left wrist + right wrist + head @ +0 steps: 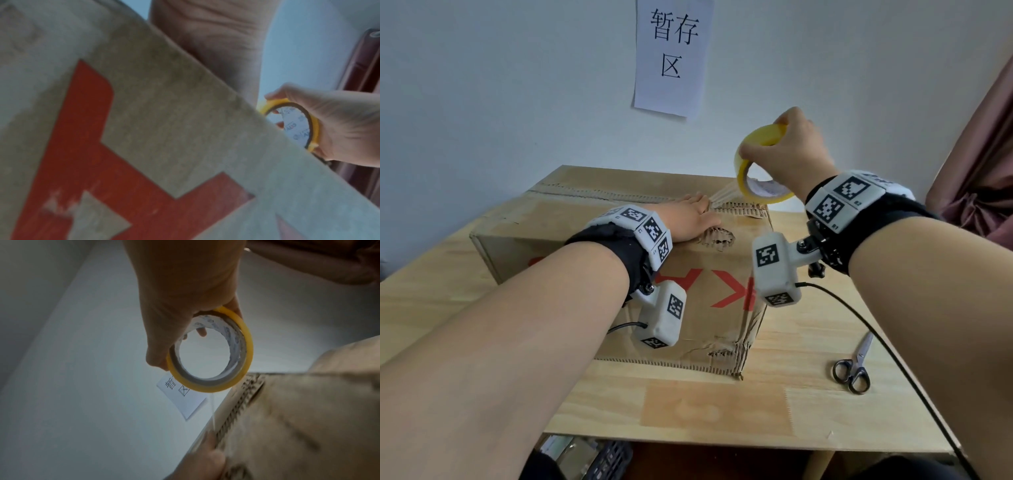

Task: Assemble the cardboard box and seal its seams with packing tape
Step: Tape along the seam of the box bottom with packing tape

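Note:
A worn cardboard box (571, 219) with red print lies closed on the wooden table (808, 377). My left hand (693, 219) presses flat on its top near the centre seam, fingers straight, holding down the tape's end. My right hand (791, 150) grips a yellow roll of packing tape (751, 171) lifted above the box's right end. A clear strip of tape (724, 198) stretches from the roll down to my left fingers. The right wrist view shows the tape roll (244, 337) held by its rim, over the torn box edge (287, 418). The box's red print (82, 146) fills the left wrist view.
Black-handled scissors (854, 366) lie on the table right of the box. A paper sign (673, 58) hangs on the wall behind. A reddish curtain (983, 154) hangs at the far right. A cable (887, 353) trails from my right wrist camera across the table.

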`<control>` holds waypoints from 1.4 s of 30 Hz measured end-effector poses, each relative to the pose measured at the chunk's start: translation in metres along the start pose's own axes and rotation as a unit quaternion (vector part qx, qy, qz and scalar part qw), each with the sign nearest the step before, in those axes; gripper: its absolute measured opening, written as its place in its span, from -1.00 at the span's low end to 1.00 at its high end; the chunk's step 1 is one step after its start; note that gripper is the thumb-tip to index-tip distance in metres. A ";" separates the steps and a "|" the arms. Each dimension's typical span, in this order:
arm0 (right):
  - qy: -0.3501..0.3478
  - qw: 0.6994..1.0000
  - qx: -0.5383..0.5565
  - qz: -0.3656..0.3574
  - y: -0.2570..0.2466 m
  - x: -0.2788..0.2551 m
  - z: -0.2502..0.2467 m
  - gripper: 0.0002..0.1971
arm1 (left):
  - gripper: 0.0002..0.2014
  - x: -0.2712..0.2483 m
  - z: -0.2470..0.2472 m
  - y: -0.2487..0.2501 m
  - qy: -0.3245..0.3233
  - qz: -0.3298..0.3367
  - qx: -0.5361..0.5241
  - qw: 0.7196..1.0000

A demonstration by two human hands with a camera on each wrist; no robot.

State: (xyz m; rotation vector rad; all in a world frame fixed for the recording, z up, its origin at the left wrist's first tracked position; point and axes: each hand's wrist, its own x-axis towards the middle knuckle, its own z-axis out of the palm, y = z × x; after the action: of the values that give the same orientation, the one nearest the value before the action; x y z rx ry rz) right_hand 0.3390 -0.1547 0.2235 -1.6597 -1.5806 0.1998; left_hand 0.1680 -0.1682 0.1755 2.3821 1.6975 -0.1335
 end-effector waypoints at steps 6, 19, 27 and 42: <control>-0.021 0.999 -0.034 0.023 0.024 0.001 -0.002 -0.26 | -0.34 0.004 0.002 0.001 0.004 -0.006 -0.002 1.000; -0.041 0.993 -0.102 0.035 0.014 0.003 0.010 -0.24 | -0.37 -0.009 -0.006 0.036 -0.040 -0.033 0.019 0.998; -0.050 0.994 -0.088 0.051 0.013 0.006 0.010 -0.23 | -0.42 -0.019 -0.010 -0.033 0.003 -0.018 -0.026 1.000; -0.026 0.998 -0.037 0.045 0.025 0.003 0.006 -0.23 | -0.38 0.010 -0.001 0.024 -0.001 0.006 0.033 0.999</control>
State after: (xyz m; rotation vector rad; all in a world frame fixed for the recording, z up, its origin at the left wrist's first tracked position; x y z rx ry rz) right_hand 0.3552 -0.1465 0.2052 -1.7980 -1.5684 0.2357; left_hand 0.1942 -0.1664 0.1775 2.4390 1.7027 -0.1919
